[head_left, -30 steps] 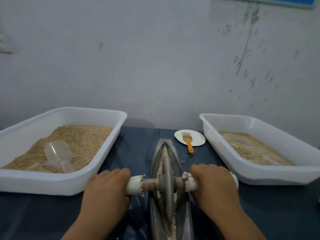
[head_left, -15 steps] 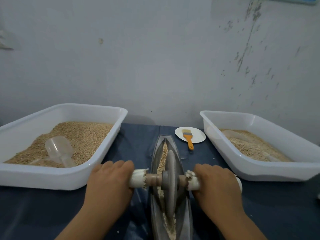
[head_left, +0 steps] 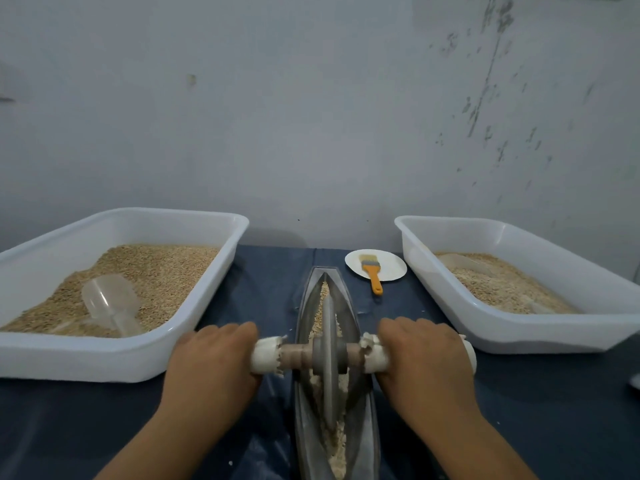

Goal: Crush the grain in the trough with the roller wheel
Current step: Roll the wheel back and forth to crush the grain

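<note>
White wrapping covers both ends of the axle (head_left: 298,355), and each hand is curled tight over one end: the left hand (head_left: 211,368) left of centre, the right hand (head_left: 424,367) right of centre, knuckles up, fingers wrapped over the top and out of sight beneath. Between them the wheel (head_left: 328,355) stands upright on its edge in the trough (head_left: 367,431), a narrow metal boat running from lower centre up toward mid-frame. Grain (head_left: 323,299) lies along the trough floor ahead of the wheel, with paler, broken bits behind it, near the bottom edge.

Both forearms enter from the bottom corners and converge on the axle, wrists roughly level, the hands about the same height in the frame.

Risks, as a judgement: uneven pressure from one hand would tilt the wheel against a trough wall and let it ride up or jam. Too long a stroke could carry it over the pointed far end, pushing grain onto the blue cloth (head_left: 263,282). The frayed wrapping at the inner ends looks liable to shed into the grain.

A white tub (head_left: 207,306) of grain with a clear scoop (head_left: 110,303) sits at left, another tub (head_left: 446,299) at right, and a brush (head_left: 372,271) on a plate (head_left: 393,268) lies beyond the trough.
</note>
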{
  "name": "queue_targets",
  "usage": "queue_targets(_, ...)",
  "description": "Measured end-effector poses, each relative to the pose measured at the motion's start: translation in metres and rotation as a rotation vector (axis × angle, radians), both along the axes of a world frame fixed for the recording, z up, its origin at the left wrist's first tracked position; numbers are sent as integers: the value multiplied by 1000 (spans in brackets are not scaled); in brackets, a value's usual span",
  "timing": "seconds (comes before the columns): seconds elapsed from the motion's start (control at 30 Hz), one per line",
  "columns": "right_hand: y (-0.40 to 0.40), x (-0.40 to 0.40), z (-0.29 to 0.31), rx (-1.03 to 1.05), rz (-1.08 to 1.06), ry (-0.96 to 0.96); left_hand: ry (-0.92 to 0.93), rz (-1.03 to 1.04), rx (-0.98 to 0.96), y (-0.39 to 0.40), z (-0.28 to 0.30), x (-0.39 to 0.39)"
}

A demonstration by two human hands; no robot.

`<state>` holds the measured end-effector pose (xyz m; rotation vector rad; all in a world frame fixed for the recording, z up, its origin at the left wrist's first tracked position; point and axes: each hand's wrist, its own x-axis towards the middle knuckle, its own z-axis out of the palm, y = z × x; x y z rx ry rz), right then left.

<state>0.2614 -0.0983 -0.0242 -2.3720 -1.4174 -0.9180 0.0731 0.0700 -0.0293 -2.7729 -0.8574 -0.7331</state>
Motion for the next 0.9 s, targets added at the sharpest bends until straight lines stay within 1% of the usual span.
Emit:
queue_targets(0.07, 5, 5, 2, -33, -2, 34, -7, 14, 9, 0, -1, 1)
queue_targets(0.13, 17, 15, 10, -147, -77, 94, 32, 68, 38, 5, 6, 13)
queue_targets(0.17, 21, 19, 12, -187, -104, 161, 47, 113, 48, 9, 10, 20)
queue_targets(0.23, 25, 22, 13, -167, -90, 225, 59, 147, 34, 13, 15, 29)
queue_targets(0.3, 23, 20, 13, -150, -84, 169, 70, 156, -9, 11, 15, 28)
queue_targets(0.37, 17, 16, 10, -130, -59, 39, 45, 148, -37, 6, 7, 17)
queue_targets(0.47, 7, 7, 5, -13, 23, -66, 2, 99, -32, 2, -7, 2)
queue_targets(0.53, 6, 8, 0, -18, 45, -55, -21, 45, -6, 1, -9, 1)
queue_targets(0.6, 14, 15, 5, -103, -5, 11, 15, 46, 3, 3, -2, 8)
queue_targets(0.63, 20, 21, 10, -135, -38, 52, 36, 73, 16, 7, 3, 16)
queue_targets(0.7, 30, 28, 20, -201, -73, 201, 52, 143, 18, 16, 13, 30)
queue_targets(0.73, 33, 28, 21, -207, -76, 227, 64, 150, 15, 18, 17, 35)
queue_targets(0.83, 30, 26, 18, -194, -109, 184, 64, 152, -8, 17, 15, 33)
queue_targets(0.9, 19, 19, 7, -172, -126, 53, 25, 108, 6, 10, 5, 20)
